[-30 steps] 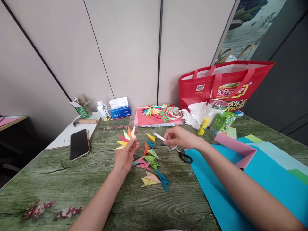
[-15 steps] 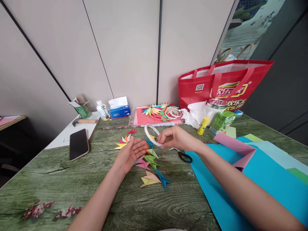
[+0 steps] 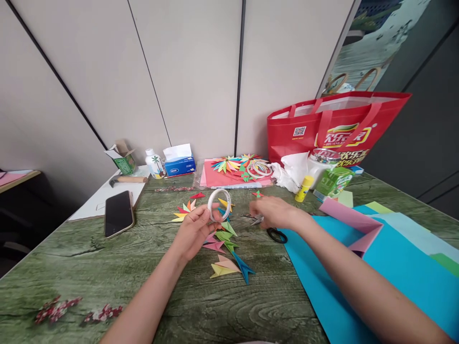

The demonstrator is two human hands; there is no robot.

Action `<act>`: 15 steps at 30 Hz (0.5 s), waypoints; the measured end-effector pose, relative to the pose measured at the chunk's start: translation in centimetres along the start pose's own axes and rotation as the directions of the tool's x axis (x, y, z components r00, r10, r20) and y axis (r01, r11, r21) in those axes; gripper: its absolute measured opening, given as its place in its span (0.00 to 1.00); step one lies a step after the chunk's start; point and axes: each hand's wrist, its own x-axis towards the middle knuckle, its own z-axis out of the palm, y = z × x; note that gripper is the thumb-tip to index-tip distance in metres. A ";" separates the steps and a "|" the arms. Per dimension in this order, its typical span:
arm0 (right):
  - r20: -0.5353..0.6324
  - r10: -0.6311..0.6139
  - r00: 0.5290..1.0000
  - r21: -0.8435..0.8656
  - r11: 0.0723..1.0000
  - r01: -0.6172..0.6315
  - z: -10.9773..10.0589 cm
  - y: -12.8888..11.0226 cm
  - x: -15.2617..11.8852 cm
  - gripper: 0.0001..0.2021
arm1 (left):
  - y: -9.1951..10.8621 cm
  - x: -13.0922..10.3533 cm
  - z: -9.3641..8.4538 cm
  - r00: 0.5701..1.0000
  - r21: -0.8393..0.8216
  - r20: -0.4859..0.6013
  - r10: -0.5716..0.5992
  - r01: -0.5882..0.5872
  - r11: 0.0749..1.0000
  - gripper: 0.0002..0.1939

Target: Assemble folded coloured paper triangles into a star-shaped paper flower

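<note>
Clearly, in the head view, the left hand [image 3: 193,232] is partly closed, thumb and fingers holding the white ring [image 3: 210,205] upright, at about one o'clock from the palm. Folded papers [image 3: 224,235] lie at three o'clock from that hand, a paper fan [image 3: 185,210] at eleven. The right hand [image 3: 273,211] bends down over the scissors [image 3: 256,220], their handle at its six o'clock; whether its curled fingers grip them, I cannot tell.

There are two hands [image 3: 195,231], one held ring [image 3: 211,204], one pair of scissors [image 3: 270,232] and one phone [image 3: 119,214].
</note>
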 end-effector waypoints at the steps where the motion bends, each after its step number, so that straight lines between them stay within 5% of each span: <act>1: 0.088 0.066 0.994 -0.065 0.996 -0.061 0.0 0.0 0.0 0.20 | 0.0 0.0 0.2 1.000 -0.008 0.007 0.002 -0.002 1.000 0.13; 6: 0.245 0.198 0.949 -0.184 0.971 -0.155 0.3 -0.3 0.4 0.34 | 0.0 0.0 0.5 0.998 0.002 -0.035 0.057 -0.057 0.998 0.23; 9: 0.280 0.257 0.925 -0.221 0.955 -0.199 0.4 -0.2 0.7 0.41 | -0.1 0.1 0.3 0.997 0.010 -0.041 0.068 -0.068 0.998 0.21; 12: 0.296 0.274 0.915 -0.226 0.951 -0.211 0.2 0.1 0.7 0.40 | -0.2 0.1 0.0 0.998 -0.031 0.034 0.047 -0.046 0.998 0.14; 15: 0.281 0.300 0.912 -0.233 0.943 -0.239 0.0 0.2 0.7 0.35 | -0.3 0.0 0.0 0.992 -0.004 0.127 0.021 -0.021 1.000 0.18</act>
